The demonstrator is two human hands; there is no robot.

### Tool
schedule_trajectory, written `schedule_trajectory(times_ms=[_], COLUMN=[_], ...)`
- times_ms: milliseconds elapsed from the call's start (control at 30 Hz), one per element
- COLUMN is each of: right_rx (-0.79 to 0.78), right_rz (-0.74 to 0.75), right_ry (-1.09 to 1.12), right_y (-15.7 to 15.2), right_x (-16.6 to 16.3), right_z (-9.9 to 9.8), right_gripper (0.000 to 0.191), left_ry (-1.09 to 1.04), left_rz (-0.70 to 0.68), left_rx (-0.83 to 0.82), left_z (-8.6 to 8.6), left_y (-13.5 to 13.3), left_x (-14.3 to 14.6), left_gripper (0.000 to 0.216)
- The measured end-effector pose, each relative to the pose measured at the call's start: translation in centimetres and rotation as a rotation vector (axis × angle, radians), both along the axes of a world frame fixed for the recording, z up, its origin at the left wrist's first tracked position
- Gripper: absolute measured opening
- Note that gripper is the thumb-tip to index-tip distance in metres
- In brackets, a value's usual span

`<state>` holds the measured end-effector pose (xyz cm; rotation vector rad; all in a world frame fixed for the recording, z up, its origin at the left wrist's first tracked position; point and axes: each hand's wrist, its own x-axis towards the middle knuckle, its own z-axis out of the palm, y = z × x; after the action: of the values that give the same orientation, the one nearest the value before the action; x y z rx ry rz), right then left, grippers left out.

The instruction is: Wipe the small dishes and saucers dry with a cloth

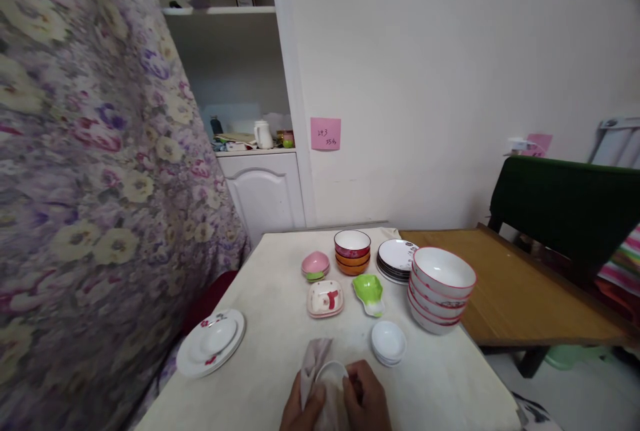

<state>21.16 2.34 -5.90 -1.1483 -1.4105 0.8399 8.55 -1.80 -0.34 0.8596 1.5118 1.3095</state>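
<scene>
Low at the front of the cloth-covered table, my left hand (306, 406) is closed around a pale pinkish cloth (314, 359) and the left side of a small white dish (332, 372). My right hand (366, 396) pinches the dish's right rim between bent fingers. Part of the cloth lies over the dish's lower inside, and its underside is hidden. Just right of my right hand stands a stack of small white dishes (389, 340). Beyond my hands are square dishes with a red pattern (325, 296) and a green leaf-shaped dish (369, 291).
White plates (187, 354) lie at the left edge. Farther back are pink dishes (315, 262), stacked red and orange bowls (353, 254) and dark-rimmed plates (397, 254). Tall red-rimmed bowls (443, 284) stand right, near a brown table (445, 278). A floral curtain (100, 151) hangs left.
</scene>
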Motion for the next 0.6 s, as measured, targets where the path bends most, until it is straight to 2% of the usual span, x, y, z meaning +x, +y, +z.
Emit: schedule_trajectory(times_ms=[133, 233, 333, 467, 533, 600], right_rx=[0.073, 0.037, -0.028, -0.071, -0.069, -0.053], right_rz=[0.008, -0.001, -0.074, -0.169, -0.243, -0.268], right_ry=[-0.035, 0.009, 0.035, -0.04, -0.1, -0.166], right_y=[0.0, -0.1, 0.0, 1.3, 2.4, 3.7], right_x=[-0.2, 0.8, 3.5, 8.2, 10.1, 11.3], right_z=[-1.5, -1.5, 0.8, 4.8, 5.6, 5.4], right_gripper=[0.017, 0.02, 0.025, 0.031, 0.029, 0.029], left_ry=[0.09, 0.22, 0.335, 0.396, 0.395, 0.391], left_rz=[0.09, 0.061, -0.049, -0.073, -0.073, -0.078], left_rx=[0.014, 0.018, 0.076, 0.061, 0.044, 0.042], left_z=[-0.2, -0.6, -1.1, -1.3, -0.9, -0.5], left_y=[1.0, 1.6, 1.7, 1.5, 1.4, 1.2], left_x=[-1.9, -3.1, -3.5, -3.3, -3.1, -2.9], left_gripper=[0.063, 0.059, 0.048, 0.046, 0.048, 0.049])
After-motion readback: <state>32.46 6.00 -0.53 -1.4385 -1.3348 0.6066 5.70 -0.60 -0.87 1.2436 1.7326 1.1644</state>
